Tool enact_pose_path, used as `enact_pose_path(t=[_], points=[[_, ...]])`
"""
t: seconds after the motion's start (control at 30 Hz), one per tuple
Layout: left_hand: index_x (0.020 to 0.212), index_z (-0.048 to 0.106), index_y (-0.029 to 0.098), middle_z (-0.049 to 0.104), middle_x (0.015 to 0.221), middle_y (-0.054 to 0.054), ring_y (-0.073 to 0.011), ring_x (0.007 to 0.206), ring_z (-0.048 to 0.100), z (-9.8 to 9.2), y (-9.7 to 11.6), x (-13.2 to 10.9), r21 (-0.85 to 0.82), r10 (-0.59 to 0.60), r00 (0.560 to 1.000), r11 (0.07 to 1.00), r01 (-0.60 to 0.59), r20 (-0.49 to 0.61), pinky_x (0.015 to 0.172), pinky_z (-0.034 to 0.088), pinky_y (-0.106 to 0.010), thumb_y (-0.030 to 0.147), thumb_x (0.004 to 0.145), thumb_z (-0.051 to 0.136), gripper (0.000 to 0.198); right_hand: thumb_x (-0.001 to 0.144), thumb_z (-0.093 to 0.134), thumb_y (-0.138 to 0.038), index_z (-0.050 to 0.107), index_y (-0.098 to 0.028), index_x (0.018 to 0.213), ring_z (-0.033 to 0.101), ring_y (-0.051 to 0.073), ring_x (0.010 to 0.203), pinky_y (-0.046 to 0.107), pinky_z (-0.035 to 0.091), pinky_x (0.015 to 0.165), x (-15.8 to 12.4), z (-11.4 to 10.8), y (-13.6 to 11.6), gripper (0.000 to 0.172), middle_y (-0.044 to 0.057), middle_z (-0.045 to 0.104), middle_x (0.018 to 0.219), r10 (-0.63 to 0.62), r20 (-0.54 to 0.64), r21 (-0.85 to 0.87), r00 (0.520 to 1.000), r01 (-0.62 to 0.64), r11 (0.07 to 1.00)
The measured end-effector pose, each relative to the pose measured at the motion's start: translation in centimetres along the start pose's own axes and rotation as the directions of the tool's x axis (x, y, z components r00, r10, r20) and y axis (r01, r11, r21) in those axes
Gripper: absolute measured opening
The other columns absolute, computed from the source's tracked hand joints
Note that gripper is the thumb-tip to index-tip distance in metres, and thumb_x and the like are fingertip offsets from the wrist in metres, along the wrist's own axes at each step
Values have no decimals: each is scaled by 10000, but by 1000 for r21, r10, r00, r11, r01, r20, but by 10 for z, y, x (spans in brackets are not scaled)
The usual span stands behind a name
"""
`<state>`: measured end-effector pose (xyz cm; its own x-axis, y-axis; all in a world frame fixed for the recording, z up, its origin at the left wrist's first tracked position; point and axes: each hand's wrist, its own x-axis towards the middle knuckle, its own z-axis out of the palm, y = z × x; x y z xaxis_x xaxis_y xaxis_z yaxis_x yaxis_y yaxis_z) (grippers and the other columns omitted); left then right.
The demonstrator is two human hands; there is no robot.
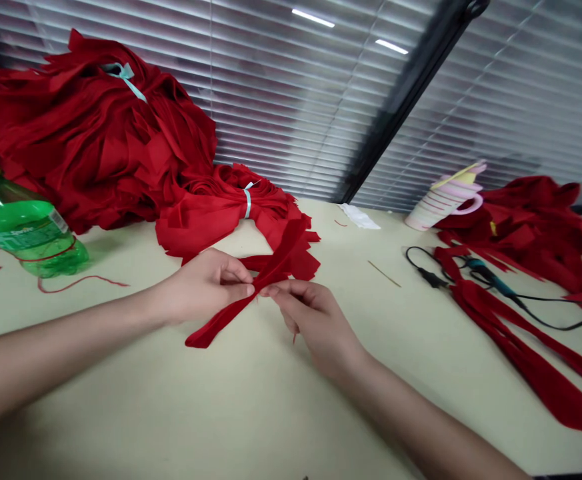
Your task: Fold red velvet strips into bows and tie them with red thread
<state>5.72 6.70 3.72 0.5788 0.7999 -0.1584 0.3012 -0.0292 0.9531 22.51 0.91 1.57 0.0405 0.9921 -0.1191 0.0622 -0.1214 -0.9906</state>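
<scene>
Left hand (209, 287) pinches a long, soft red cloth strip (274, 267).
Right hand (315, 313) touches its edge, grip unclear; at twelve o'clock sits a crumpled red cloth bundle (227, 203).

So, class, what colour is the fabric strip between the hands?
Deep red; the fabric strip shows best in the head view.

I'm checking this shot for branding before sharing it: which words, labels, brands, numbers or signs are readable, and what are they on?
None can be read with certainty.
Green bottle: pale lettering on its label, too blurred to quote.
White patch on the same bottle: any print is too small to read.
Striped mug: no lettering can be made out.
</scene>
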Motion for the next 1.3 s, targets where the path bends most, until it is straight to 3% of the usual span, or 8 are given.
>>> enact_pose_path(t=[0.23, 0.53, 0.8, 0.97, 1.03, 1.13, 1.23, 1.3], points=[[783, 617, 131, 655, 827, -29, -155, 813, 592, -2, -2, 6, -158, -70, 996, 986, 60, -59, 783, 445, -297, 271, 752, 668, 152, 660, 589, -231, 514, -176, 527, 248, 42, 406, 214, 208, 401, -2, 0, 2, 162, -85, 348, 461, -64, -82, 39, 995, 68, 997], [873, 657, 136, 658, 880, -61, -168, 823, 590, 6, 7, -9, -405, 14, 982, 912, 65, 191, 738, 459, -286, 299, 751, 689, 206, 579, 541, -155, 401, -191, 480, 108, 12, 360, 171, 107, 328, -3, -1, 1, 175, -126, 202, 421, 75, 100, 396, 992, -109, 912], [854, 635, 182, 609, 735, -4, -141, 671, 558, 4, 15, -30, 112, 101, 880, 979, -172, 464, 595, 428, -226, 332, 854, 540, 178, 646, 642, -238, 536, -171, 563, 245, 26, 343, 169, 180, 343, -2, -14, -1, 151, -97, 374, 406, 4, 457, 243, 889, -129, 961], [847, 599, 186, 602, 818, -45, -199, 811, 536, 20, 1, -43, 587, 233, 916, 709, -391, 328, 712, 408, -294, 168, 869, 438, 164, 768, 574, -230, 604, -154, 672, 402, 68, 483, 200, 301, 448, -3, -22, -12, 126, -37, 512, 561, 9, 653, -140, 757, 109, 984], [767, 582, 153, 591, 751, -71, -228, 793, 513, 26, -4, -41, 738, 289, 915, 544, -400, 283, 707, 383, -339, 85, 840, 394, 213, 804, 513, -196, 564, -166, 644, 356, 72, 471, 207, 286, 439, -9, -19, -14, 170, -49, 433, 529, -130, 603, -293, 787, 371, 881], [710, 565, 129, 592, 710, -93, -250, 769, 501, 28, -7, -33, 866, 317, 912, 342, -365, 260, 695, 348, -379, 28, 796, 386, 222, 836, 426, -141, 558, -157, 655, 350, 94, 480, 242, 284, 441, -18, -10, -10, 224, -16, 432, 568, -417, 548, -582, 725, 689, 433], [703, 562, 123, 597, 698, -91, -250, 747, 514, 26, -8, -27, 906, 341, 916, 282, -314, 211, 686, 332, -390, 26, 779, 410, 196, 831, 373, -85, 597, -124, 706, 361, 119, 472, 274, 259, 403, -22, -3, 1, 259, 40, 498, 622, -518, 610, -698, 599, 716, 6], [744, 586, 117, 613, 713, -88, -250, 754, 540, 24, -11, -23, 901, 350, 921, 324, -289, 169, 692, 335, -390, 28, 782, 424, 189, 808, 395, -49, 616, -106, 753, 370, 127, 463, 280, 246, 375, -21, 0, 9, 234, 45, 509, 620, -566, 626, -714, 536, 686, -140]])
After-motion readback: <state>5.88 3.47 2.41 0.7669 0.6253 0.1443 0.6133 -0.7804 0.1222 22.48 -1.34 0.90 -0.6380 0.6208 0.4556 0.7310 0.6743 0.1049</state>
